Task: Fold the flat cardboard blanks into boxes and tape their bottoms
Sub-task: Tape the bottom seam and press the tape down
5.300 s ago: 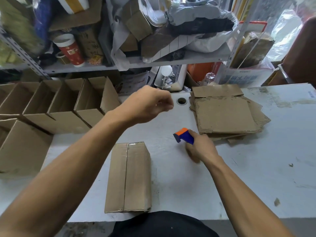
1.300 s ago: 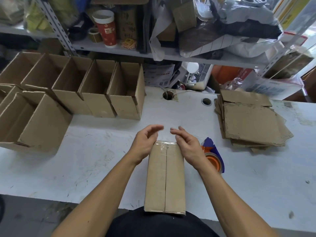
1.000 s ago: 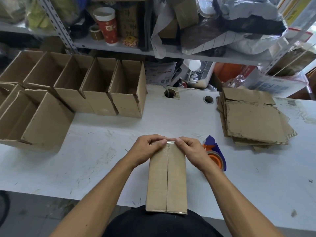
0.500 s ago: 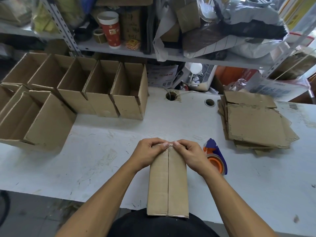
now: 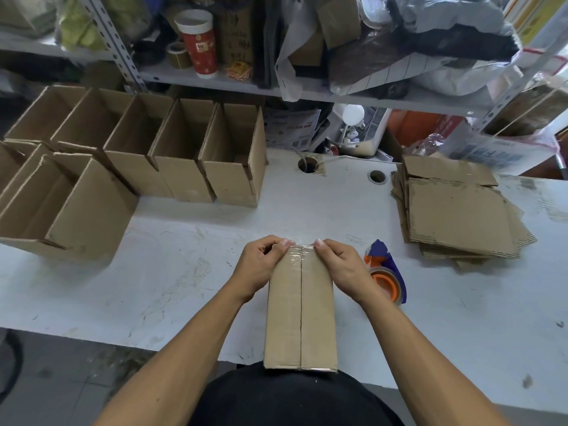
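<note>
I am still pinching the box at its far taped edge, left hand and right hand curled either side, thumbs now apart; tape dispenser lying right of the box.

Tape dispenser just right of box; tabletop left open.

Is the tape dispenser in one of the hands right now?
No, the tape dispenser lies on the table beside the right hand, while both hands press on the far end of the box.
</note>
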